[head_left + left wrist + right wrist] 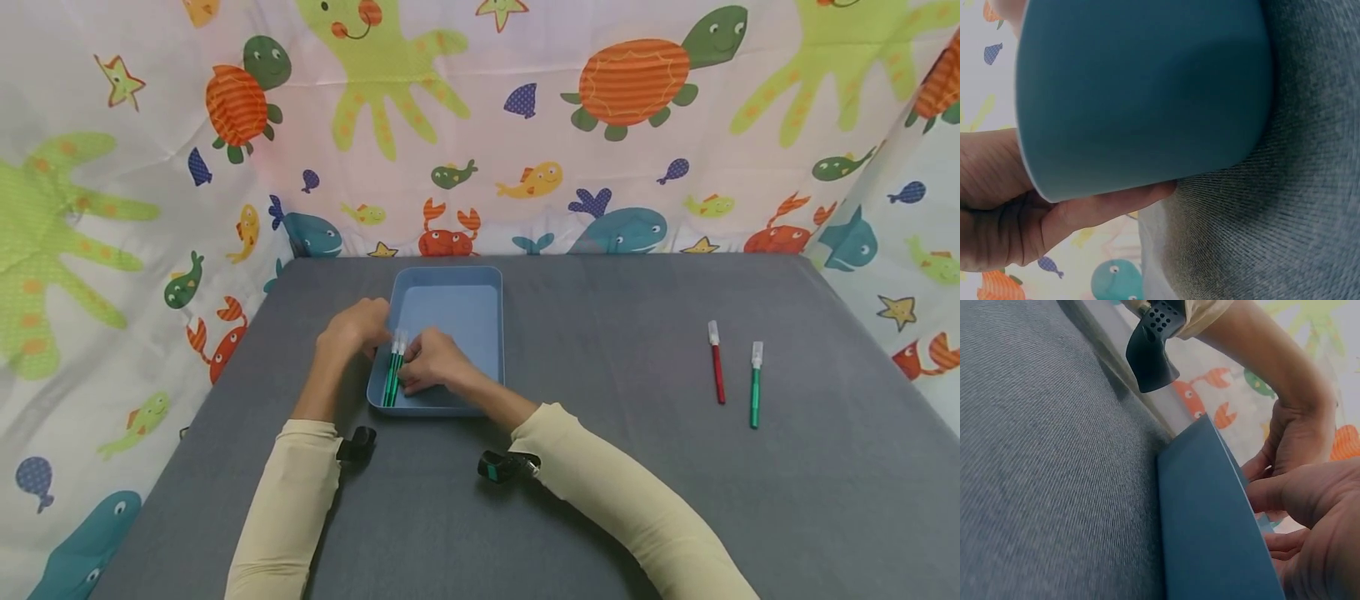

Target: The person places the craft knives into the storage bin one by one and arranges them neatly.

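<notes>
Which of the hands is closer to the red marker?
Right. The right hand is at the tray, left of the red marker; the left hand is farther left, by the tray's left edge.

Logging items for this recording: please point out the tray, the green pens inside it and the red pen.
Blue tray [453,308]: head view, bare floor.
Green pens [392,377]: head view, a barrel.
Red pen [717,368]: head view, barrel.

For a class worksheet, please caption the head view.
Left hand and right hand at a blue tray with green pens; a red pen and another green pen lie on the table.
</notes>
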`<state>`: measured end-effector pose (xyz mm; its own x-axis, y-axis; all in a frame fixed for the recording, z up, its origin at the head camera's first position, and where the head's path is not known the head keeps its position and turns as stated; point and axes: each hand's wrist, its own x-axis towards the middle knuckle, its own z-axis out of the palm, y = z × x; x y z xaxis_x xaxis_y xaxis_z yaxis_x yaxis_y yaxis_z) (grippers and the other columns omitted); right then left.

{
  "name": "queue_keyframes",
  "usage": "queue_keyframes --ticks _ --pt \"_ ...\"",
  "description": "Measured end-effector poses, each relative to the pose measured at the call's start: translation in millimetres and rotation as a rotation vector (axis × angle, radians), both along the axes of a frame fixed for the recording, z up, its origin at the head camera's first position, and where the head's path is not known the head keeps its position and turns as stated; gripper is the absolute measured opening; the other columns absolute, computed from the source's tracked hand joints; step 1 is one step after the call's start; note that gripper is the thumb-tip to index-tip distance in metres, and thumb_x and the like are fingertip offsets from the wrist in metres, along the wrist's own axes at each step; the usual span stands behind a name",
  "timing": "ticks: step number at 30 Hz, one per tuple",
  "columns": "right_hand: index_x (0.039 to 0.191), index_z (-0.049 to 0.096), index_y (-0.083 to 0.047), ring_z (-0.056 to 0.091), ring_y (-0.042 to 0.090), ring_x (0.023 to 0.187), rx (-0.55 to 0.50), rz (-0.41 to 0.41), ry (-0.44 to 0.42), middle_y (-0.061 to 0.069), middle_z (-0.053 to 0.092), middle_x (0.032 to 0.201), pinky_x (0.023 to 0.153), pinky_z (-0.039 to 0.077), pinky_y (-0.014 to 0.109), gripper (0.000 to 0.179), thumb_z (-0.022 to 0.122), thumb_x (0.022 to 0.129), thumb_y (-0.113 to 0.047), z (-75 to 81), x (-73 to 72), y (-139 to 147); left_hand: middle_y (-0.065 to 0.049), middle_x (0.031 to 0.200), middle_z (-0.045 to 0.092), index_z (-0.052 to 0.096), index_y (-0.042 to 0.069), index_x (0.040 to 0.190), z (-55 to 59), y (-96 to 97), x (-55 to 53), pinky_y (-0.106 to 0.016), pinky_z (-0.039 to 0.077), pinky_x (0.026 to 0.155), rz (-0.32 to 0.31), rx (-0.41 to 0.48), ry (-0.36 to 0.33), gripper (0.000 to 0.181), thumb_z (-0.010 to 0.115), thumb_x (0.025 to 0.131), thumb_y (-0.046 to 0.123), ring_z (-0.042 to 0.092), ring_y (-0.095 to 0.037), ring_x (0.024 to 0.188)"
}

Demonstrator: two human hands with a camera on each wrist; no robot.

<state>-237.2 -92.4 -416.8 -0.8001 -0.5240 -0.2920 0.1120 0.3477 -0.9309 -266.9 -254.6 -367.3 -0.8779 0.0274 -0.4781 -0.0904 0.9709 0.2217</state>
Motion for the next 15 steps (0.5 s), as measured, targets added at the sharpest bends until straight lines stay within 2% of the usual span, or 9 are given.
queue_keyframes --ticks 4,6,10,15 --pt "0.122 0.065 0.005 0.076 0.026 0.082 0.061 0.009 0.019 0.016 0.071 0.103 0.076 0.065 0.034 0.03 0.072 0.095 -0.005 8.7 -0.7 14 -0.025 0.119 0.07 0.058 -0.007 0.132 2.2 2.4 -1.9 -0.037 0.063 0.078 -0.001 -0.001 0.0 0.034 0.062 0.103 0.01 0.074 -0.026 0.086" --pt "0.122 0.066 0.002 0.075 0.025 0.082 0.091 0.015 0.054 0.015 0.071 0.102 0.076 0.065 0.034 0.028 0.072 0.097 -0.01 15.5 -0.7 22 -0.024 0.118 0.07 0.058 -0.007 0.133 2.6 3.5 -2.0 -0.036 0.062 0.077 0.001 -0.002 0.004 0.035 0.063 0.103 0.011 0.074 -0.025 0.086" --pt "0.121 0.069 0.0 0.076 0.033 0.088 0.105 0.034 0.149 0.016 0.071 0.101 0.075 0.065 0.034 0.027 0.071 0.099 -0.015 35.2 1.0 44 -0.022 0.113 0.071 0.058 -0.006 0.133 2.4 3.1 0.5 -0.033 0.06 0.072 0.006 -0.015 0.022 0.036 0.065 0.102 0.012 0.071 -0.025 0.085" --pt "0.122 0.07 -0.001 0.075 0.028 0.084 0.117 0.026 0.282 0.015 0.072 0.1 0.074 0.063 0.029 0.028 0.07 0.099 -0.018 59.7 5.2 80 -0.023 0.116 0.069 0.058 -0.007 0.133 -0.6 0.5 5.9 -0.037 0.061 0.076 0.01 -0.001 0.041 0.036 0.065 0.102 0.01 0.069 -0.028 0.093"
